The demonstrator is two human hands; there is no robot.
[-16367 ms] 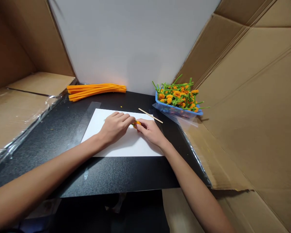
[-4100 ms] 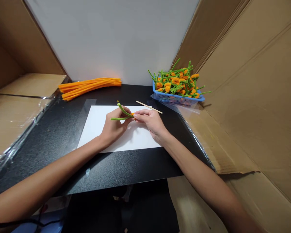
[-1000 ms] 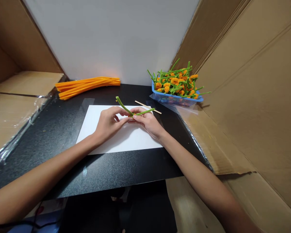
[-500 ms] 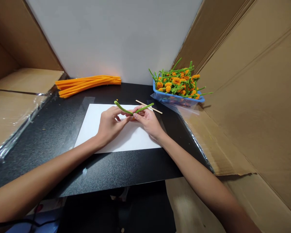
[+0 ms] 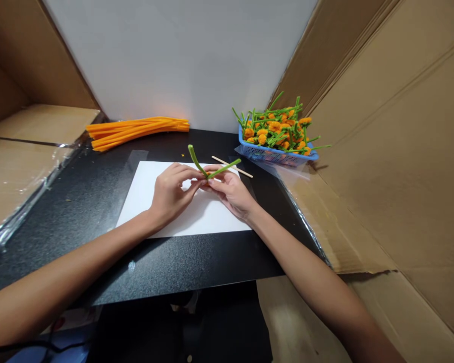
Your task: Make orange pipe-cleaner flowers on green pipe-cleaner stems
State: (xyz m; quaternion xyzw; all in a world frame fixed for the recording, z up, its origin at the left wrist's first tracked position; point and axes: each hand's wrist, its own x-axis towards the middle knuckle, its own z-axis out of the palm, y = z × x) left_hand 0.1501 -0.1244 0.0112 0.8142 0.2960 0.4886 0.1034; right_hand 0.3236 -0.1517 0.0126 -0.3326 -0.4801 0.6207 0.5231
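The left hand (image 5: 169,195) and right hand (image 5: 229,194) pinch a bent green pipe cleaner (image 5: 195,160) tight right at its bend, above the white paper (image 5: 144,201), with both ends poking up past the fingers. A thin wooden stick (image 5: 230,166) lies just past the right hand

The left hand (image 5: 170,194) and right hand (image 5: 229,191) pinch a bent green pipe cleaner (image 5: 195,160) over white paper (image 5: 208,217) near the black surface's (image 5: 174,262) far edge, a blue basket (image 5: 257,154) beyond

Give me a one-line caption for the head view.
Left hand and right hand pinch a green pipe-cleaner stem over white paper, beside a blue basket of pipe-cleaner flowers.
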